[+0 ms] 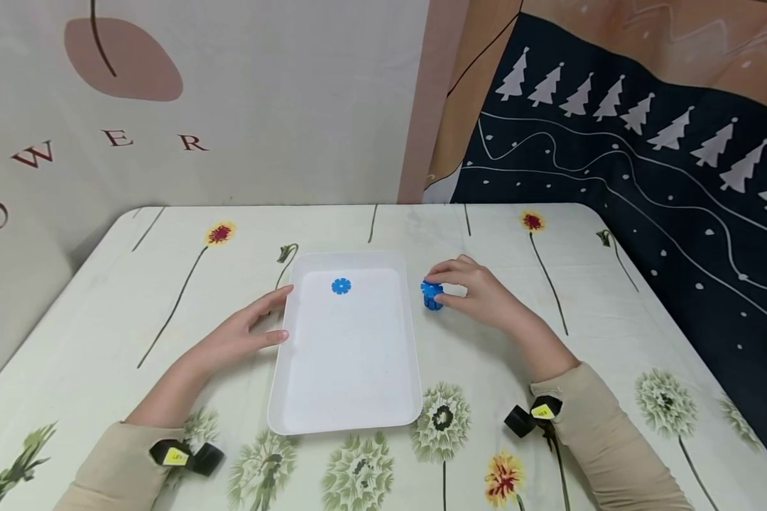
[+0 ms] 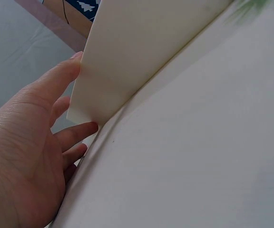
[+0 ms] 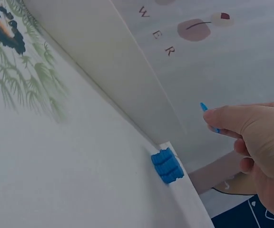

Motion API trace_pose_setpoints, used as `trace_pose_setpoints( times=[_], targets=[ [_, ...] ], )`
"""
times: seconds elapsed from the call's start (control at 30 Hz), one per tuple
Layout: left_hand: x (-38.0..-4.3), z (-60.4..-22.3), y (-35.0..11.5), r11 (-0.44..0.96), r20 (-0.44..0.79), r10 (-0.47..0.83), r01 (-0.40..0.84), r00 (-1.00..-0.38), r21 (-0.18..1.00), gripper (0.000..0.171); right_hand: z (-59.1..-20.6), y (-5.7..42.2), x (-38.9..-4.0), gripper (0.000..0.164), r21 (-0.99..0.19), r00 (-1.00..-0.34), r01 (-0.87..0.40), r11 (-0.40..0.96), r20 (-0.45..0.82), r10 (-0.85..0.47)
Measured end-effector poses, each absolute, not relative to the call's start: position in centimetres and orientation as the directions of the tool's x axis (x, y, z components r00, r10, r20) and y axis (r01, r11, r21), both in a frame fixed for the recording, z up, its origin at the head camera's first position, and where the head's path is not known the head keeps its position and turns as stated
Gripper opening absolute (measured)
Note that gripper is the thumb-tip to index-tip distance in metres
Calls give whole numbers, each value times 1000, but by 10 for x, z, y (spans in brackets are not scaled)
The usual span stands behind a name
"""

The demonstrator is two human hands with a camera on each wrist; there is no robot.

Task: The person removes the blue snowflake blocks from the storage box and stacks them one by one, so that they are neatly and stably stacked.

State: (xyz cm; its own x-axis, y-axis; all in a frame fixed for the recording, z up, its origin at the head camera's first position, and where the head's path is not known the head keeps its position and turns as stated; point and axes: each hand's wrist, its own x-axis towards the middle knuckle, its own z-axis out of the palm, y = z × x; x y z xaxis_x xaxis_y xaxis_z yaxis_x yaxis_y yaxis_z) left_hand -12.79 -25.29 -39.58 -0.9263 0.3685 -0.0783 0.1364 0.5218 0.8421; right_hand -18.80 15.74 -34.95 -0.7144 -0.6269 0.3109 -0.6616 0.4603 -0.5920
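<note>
A white rectangular tray (image 1: 351,355) lies on the table, with one blue notched plastic disc (image 1: 341,286) flat inside near its far end. My left hand (image 1: 249,330) touches the tray's left side with the thumb and fingertips; in the left wrist view the fingers look fairly straight against the wall. To the right of the tray, my right hand (image 1: 476,287) pinches a single blue disc (image 3: 202,107) between thumb and fingers. Below it on the table stands a short stack of blue discs (image 3: 167,166), apart from the pinched one in the right wrist view.
A flower-printed cloth (image 1: 511,355) covers the table. Behind stands a pale printed backdrop (image 1: 281,106), and a dark cloth with white trees (image 1: 613,163) hangs at the right. Each sleeve carries a black wrist camera, one on the left (image 1: 204,459) and one on the right (image 1: 520,421).
</note>
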Motion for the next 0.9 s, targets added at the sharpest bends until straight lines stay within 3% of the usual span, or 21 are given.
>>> trace_pose_setpoints(
  times=[0.9],
  targets=[
    [-127, -393, -252, 518, -80, 371, 135, -925, 844, 77, -379, 162, -198, 29, -650, -791, -563, 511, 242, -562]
  ],
)
